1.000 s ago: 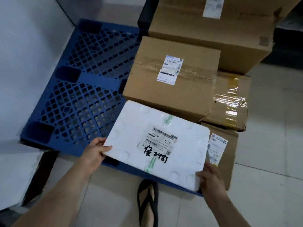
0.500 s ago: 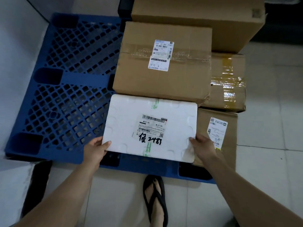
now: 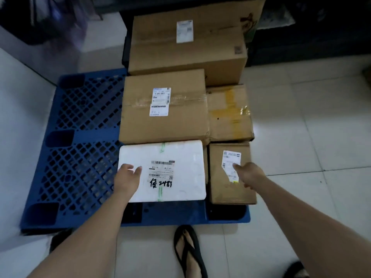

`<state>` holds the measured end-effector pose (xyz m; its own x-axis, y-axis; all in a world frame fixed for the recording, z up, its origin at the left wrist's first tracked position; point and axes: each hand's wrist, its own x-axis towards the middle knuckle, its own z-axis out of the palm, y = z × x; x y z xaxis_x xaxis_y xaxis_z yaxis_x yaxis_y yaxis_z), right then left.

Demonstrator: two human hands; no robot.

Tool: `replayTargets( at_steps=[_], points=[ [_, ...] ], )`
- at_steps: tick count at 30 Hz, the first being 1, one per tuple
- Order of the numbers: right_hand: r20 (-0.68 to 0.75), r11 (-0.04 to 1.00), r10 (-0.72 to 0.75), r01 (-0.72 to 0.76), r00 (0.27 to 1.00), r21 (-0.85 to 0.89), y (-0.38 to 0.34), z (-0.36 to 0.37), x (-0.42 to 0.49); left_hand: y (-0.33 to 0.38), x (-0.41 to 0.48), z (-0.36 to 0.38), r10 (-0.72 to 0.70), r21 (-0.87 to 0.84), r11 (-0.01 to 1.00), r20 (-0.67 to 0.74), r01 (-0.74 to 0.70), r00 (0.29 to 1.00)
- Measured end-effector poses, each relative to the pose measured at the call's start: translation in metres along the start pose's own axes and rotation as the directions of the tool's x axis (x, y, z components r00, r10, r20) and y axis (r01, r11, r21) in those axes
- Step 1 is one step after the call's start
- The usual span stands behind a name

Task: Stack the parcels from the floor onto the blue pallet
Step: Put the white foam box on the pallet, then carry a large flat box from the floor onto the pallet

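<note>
we look down on the blue pallet (image 3: 80, 157), which lies on the tiled floor (image 3: 301, 137). its open lattice fills the 9 o'clock half, and parcels cover the 3 o'clock half.

the white foam box (image 3: 186, 169) lies flat on the pallet near its 6 o'clock edge, with a printed label (image 3: 161, 169) and black handwriting on top. our left hand (image 3: 128, 177) rests on the box's 9 o'clock end, fingers apart and laid flat on the lid, gripping nothing.

at 3 o'clock from the foam box, just beside it, stands a small brown box (image 3: 220, 189) with a white label. our right hand (image 3: 249, 173) is over its top with the fingers loose and holding nothing. we cannot tell whether it touches the cardboard.

at 12 o'clock from the foam box, touching it, sits a middle brown box (image 3: 180, 121), taped across and labelled. a taped brown box (image 3: 228, 113) with yellowish tape sits at its 3 o'clock side. further toward 12 o'clock a big brown box (image 3: 186, 55) stands taller than the rest.

at 6 o'clock, on the floor just off the pallet's edge, is a foot in a black sandal (image 3: 188, 251).
</note>
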<state>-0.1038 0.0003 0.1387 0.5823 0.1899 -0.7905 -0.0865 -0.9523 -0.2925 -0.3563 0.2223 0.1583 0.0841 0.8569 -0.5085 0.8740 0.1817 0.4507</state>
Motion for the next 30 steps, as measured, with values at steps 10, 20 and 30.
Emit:
replayTargets(
  at_steps=[10, 20, 30],
  points=[
    [-0.059, 0.975, -0.194, 0.185, 0.979, -0.121, 0.087, -0.319, -0.078, 0.293, -0.195, 0.069, 0.499, -0.005, 0.860, 0.227, -0.511, 0.837],
    [-0.245, 0.991, -0.053, 0.081, 0.968, 0.106, 0.284, -0.593, -0.177, 0.529, -0.434, 0.164, 0.694, 0.153, 0.534, 0.483, -0.832, 0.534],
    [-0.351, 0.938, 0.196, -0.071, 0.916, 0.339, 0.425, -0.712, -0.200, 0.712, -0.550, 0.243, 0.608, 0.204, 0.224, 0.735, -0.953, 0.300]
  ],
)
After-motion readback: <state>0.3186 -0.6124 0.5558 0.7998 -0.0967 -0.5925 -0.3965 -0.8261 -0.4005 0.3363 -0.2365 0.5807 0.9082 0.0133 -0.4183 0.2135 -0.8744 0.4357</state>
